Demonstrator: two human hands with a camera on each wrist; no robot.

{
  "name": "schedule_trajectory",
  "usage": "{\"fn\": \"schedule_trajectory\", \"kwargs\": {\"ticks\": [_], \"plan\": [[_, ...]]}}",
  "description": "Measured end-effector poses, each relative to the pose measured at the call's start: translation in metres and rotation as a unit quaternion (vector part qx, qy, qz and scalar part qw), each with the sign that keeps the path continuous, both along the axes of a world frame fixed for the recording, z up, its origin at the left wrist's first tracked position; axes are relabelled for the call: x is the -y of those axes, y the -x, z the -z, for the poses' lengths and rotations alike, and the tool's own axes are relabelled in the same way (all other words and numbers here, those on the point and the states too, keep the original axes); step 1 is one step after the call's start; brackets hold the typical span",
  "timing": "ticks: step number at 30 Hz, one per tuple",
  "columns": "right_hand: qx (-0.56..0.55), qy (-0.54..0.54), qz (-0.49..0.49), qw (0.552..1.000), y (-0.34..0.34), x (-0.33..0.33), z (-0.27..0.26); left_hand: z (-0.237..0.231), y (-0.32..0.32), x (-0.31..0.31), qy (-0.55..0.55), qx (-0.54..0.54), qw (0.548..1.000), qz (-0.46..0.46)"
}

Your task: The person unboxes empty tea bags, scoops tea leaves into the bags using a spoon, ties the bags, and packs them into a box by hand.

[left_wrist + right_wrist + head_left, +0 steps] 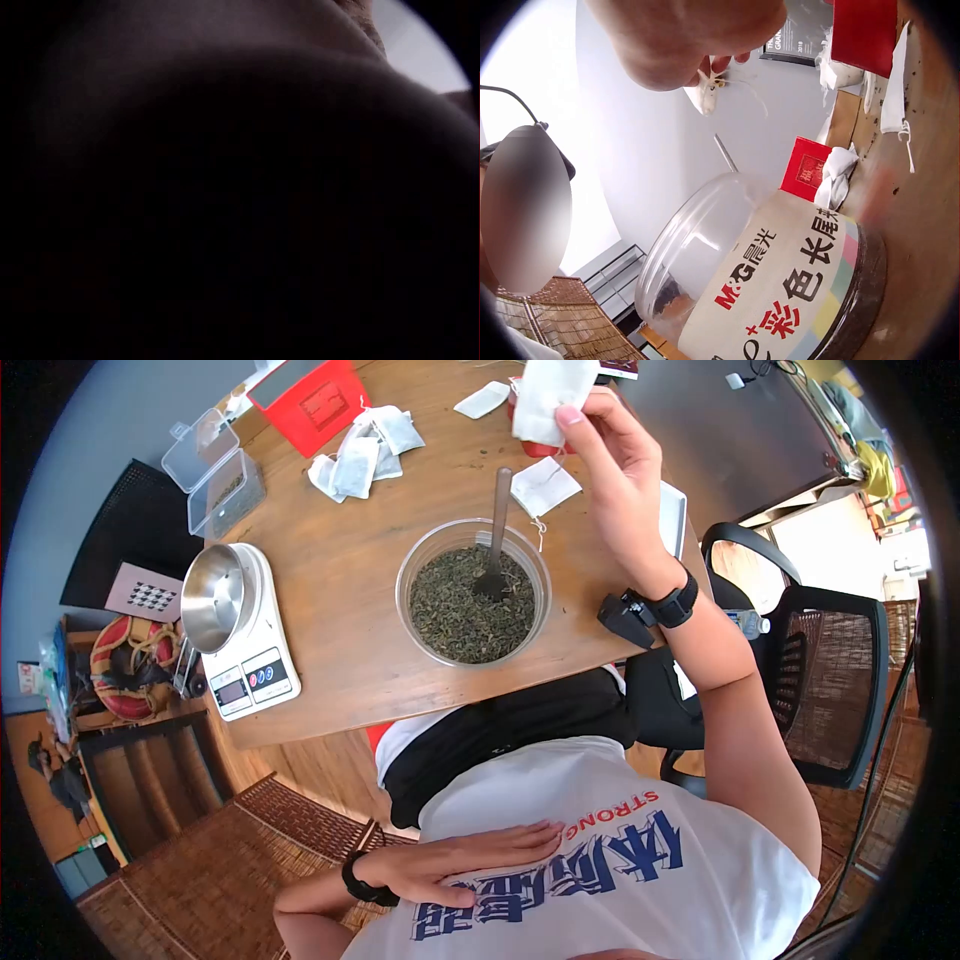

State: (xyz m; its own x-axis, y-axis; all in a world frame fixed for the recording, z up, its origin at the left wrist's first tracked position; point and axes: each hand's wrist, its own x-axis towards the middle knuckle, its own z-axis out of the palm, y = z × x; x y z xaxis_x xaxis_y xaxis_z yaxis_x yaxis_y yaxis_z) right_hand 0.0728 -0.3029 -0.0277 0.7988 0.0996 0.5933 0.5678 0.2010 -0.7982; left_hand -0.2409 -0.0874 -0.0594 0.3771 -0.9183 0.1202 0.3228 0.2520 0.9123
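My right hand is raised over the far side of the table, pinching a white tea bag between thumb and fingers. In the right wrist view the bag shows below the curled fingers, with a thin string trailing. Nearer my body stands a clear round tub of dried green-brown leaves, a spoon upright in them. My left hand lies flat on the front of the white shirt, fingers straight. The left wrist view is almost wholly dark.
A white scale bearing a steel pan stands at the left. Several filled tea bags lie by a red box. Flat bags lie beyond the tub. A clear lidded box sits at the far left corner.
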Motion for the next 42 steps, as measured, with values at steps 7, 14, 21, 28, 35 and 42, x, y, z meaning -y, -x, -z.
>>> {"fn": "schedule_trajectory", "kwargs": {"ticks": [7, 14, 21, 28, 35, 42], "plan": [[-0.002, -0.015, 0.029, 0.999, -0.011, 0.008, -0.009, 0.002, 0.022, 0.000, 0.007, 0.038, 0.998, -0.044], [-0.036, 0.011, 0.059, 0.998, -0.034, 0.033, -0.021, 0.010, 0.033, -0.006, 0.018, 0.050, 0.998, -0.033], [-0.050, 0.119, 0.105, 0.986, -0.042, 0.063, -0.035, 0.013, 0.035, -0.008, 0.025, 0.041, 0.999, -0.022], [-0.114, 0.198, 0.188, 0.955, -0.058, 0.105, -0.030, 0.015, 0.034, -0.008, 0.035, 0.039, 0.998, -0.024], [-0.140, 0.234, 0.210, 0.939, -0.052, 0.122, -0.020, 0.017, 0.032, -0.007, 0.036, 0.036, 0.999, -0.019], [-0.148, 0.205, 0.186, 0.949, -0.046, 0.123, -0.004, 0.002, 0.011, -0.019, 0.010, 0.014, 1.000, -0.015]]}}
